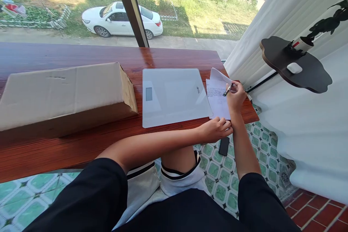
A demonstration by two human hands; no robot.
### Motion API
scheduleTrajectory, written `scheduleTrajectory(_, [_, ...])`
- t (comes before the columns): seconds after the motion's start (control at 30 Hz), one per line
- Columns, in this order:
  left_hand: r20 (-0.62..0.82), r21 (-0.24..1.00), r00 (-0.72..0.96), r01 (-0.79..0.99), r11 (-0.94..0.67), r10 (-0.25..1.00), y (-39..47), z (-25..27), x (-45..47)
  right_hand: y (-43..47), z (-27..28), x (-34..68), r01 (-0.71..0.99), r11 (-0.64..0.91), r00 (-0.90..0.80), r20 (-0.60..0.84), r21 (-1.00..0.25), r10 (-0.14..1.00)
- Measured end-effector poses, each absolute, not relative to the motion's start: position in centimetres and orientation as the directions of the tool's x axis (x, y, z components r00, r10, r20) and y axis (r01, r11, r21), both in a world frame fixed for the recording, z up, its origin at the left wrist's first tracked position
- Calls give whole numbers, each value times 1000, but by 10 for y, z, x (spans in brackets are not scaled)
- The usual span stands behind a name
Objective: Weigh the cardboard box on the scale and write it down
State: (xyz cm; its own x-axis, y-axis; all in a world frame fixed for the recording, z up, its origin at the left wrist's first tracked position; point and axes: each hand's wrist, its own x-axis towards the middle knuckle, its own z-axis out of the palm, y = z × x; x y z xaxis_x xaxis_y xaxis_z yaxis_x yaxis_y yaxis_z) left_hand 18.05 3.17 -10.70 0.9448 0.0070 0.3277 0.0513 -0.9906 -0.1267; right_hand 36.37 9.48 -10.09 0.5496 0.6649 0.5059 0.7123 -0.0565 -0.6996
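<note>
Sheets of paper with handwriting point(217, 96) lie at the right end of the table, and the top sheet's upper part is lifted and folded over. My right hand point(236, 96) is closed around a pen point(227, 90), its tip pointing down-left over the writing. The lifted sheet's corner meets the fingers of that hand. Down at the paper's lower edge, my left hand point(216, 129) has its fingers curled in, beside my right forearm; what is under the fingertips is hidden. Left of the sheets lies a flat white glass scale point(174, 96) with a small grey display.
A long cardboard box point(65, 96) covers the left of the wooden table point(103, 152). A black phone point(224, 146) shows below the table edge. To the right, a dark wavy shelf point(307, 72) holds a potted plant point(301, 44) and a white case point(294, 67), before white curtains point(304, 130).
</note>
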Motion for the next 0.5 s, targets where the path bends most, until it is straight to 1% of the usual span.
scheduleTrajectory(0.07, [323, -127, 946, 51, -991, 7, 32, -107, 180, 95, -101, 364, 692, -85, 562, 461, -717, 687])
scheduleTrajectory(0.2, [310, -130, 951, 55, -990, 12, 31, -106, 180, 97, -102, 364, 689, -103, 541, 416, -717, 731])
scheduleTrajectory(0.4, [278, -124, 960, 59, -991, 23, 31, -107, 180, 98, -103, 364, 667, -131, 564, 382, -733, 732])
scheduleTrajectory(0.5, [281, -131, 959, 57, -990, 18, 31, -107, 181, 100, -106, 366, 681, -157, 556, 366, -715, 747])
